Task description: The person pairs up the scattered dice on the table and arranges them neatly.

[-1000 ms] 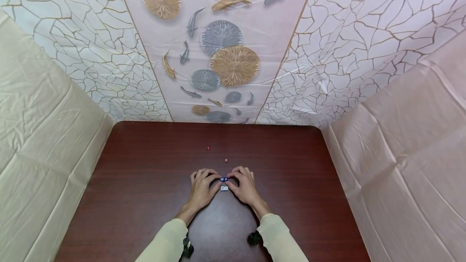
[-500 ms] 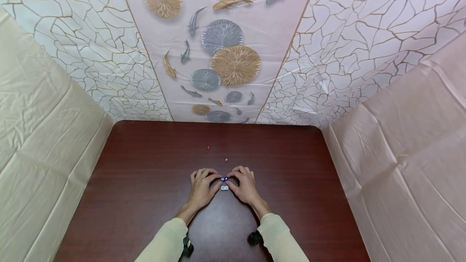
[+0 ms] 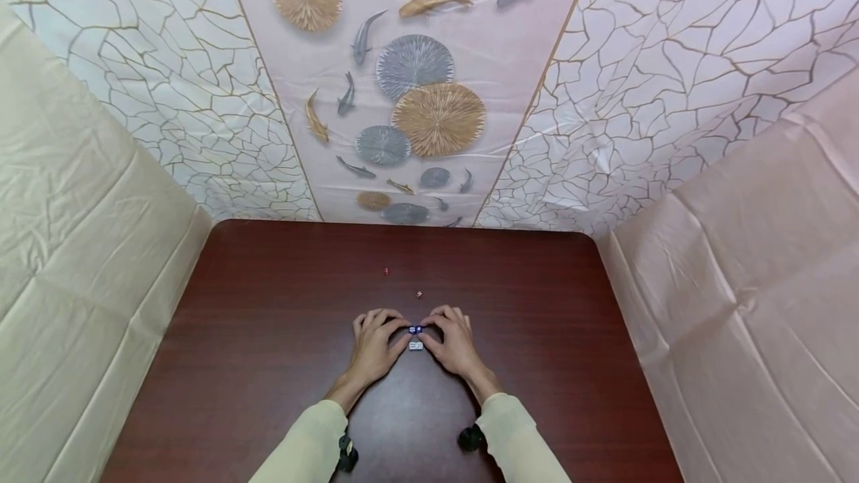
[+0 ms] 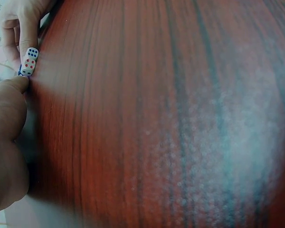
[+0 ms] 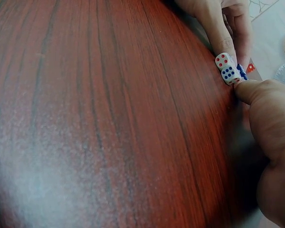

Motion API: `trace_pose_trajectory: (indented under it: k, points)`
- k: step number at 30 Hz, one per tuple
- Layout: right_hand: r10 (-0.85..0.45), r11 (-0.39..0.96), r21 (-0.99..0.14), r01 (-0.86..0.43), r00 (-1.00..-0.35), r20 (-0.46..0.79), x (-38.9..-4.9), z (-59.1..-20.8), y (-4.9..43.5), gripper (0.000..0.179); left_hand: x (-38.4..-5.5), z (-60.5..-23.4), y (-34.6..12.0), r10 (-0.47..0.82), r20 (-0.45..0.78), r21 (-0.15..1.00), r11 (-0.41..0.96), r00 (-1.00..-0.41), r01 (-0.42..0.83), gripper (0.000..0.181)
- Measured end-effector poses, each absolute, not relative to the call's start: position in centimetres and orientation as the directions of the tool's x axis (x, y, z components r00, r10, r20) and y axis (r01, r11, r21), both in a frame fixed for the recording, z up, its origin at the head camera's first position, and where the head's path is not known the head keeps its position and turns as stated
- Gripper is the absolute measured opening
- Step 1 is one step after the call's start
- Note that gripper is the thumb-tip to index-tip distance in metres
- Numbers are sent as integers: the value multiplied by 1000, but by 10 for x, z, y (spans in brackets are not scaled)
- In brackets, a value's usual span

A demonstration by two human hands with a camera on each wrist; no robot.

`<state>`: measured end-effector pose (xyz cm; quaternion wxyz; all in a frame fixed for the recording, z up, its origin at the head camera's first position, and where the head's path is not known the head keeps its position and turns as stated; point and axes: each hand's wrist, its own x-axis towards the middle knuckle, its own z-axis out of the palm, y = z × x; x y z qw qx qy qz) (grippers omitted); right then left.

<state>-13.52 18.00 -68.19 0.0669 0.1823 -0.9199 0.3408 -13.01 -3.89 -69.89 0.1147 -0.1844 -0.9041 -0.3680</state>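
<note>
Two small blue dice point(image 3: 415, 329) sit side by side between my hands near the middle of the table. My left hand point(image 3: 372, 349) pinches at their left end with thumb and index finger. From the right, my right hand point(image 3: 456, 346) does the same at the other end. Just nearer to me lies a pair of white dice point(image 3: 416, 346), touching each other, with red and blue pips that show in the right wrist view. Both wrist views have the blue dice point(image 5: 242, 72) mostly hidden behind the white dice and my thumbs.
Beyond my hands, one red die point(image 3: 419, 294) lies on the dark brown table point(image 3: 282, 274), and another red die point(image 3: 385, 271) farther back to the left. A patterned cloth point(image 3: 429, 118) hangs behind the table's far edge, with pale cloths point(image 3: 738, 304) along the sides.
The head view has shifted slightly. Both hands keep the same hold at the blue dice, and the white and red dice stay in place.
</note>
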Motion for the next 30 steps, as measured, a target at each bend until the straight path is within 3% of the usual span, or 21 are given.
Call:
trace_pose_trajectory:
  k: [19,30]
  points:
    - [-277,659,-695,-288,-952,132,-135,-676,185,28,-128,-699,-40,259,329,614,672,-908,414,20]
    - [-143,642,-716,-276,-960,242,-145,-671,192,24,-129,-698,-40,250,347,631,651,-904,422,20]
